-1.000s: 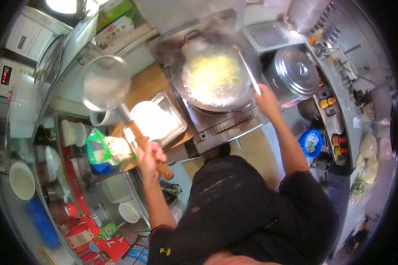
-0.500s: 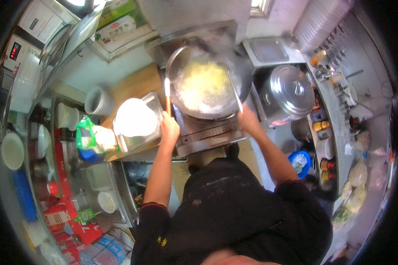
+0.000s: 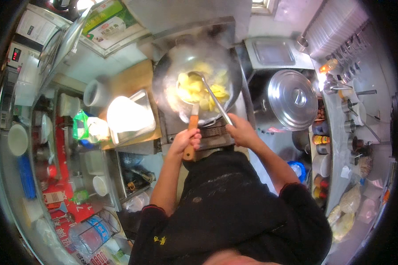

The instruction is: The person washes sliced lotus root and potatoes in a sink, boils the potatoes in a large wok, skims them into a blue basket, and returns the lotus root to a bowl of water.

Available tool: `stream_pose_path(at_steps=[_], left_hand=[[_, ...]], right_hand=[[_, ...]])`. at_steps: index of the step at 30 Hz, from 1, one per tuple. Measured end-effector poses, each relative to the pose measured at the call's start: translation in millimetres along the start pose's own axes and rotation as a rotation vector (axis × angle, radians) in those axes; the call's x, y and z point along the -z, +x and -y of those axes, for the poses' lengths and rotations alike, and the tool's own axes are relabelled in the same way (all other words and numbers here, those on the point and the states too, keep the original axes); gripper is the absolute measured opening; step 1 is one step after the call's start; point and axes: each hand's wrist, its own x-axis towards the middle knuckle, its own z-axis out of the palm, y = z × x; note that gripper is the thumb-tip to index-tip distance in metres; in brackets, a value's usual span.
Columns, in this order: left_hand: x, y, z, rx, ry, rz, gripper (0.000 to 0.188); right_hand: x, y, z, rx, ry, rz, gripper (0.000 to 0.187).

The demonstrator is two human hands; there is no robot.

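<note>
Over the wok [image 3: 160, 84], my left hand [image 3: 185, 143] is closed around the wooden handle of a skimmer [image 3: 193, 120]. Its round head is loaded with pale yellow slices [image 3: 190, 88] that look like potato. My right hand [image 3: 242, 131] grips the long metal handle of a ladle [image 3: 217, 104], which slants across to the slices. The ladle's head is mostly hidden among the slices and steam. More slices lie in the wok beside the skimmer, above bubbling liquid.
Left of the stove, a white bowl [image 3: 127, 114], washed out by glare, rests on a metal tray [image 3: 150, 106] on a wooden board [image 3: 135, 77]. A large lidded pot [image 3: 292, 99] stands close on the right. Utensils and seasoning bottles [image 3: 321, 139] line the right-hand shelves.
The skimmer has moved from the wok's left rim to its middle and now carries slices. My left hand has shifted right and nearer me; the ladle now leans toward the skimmer.
</note>
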Motion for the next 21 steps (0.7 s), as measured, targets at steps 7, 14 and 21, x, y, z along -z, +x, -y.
stream_pose_path(at_steps=[7, 14, 21], left_hand=[[-4, -51, 8, -0.088, -0.051, 0.063, 0.021], [-11, -130, 1, -0.262, 0.082, -0.002, 0.027], [17, -102, -7, -0.187, 0.003, 0.000, 0.029]], right_hand=[[22, -42, -9, 0.166, -0.088, -0.145, 0.058], [4, -46, -11, 0.237, 0.125, -0.314, 0.038], [-27, -25, -35, 0.158, 0.128, -0.333, 0.016]])
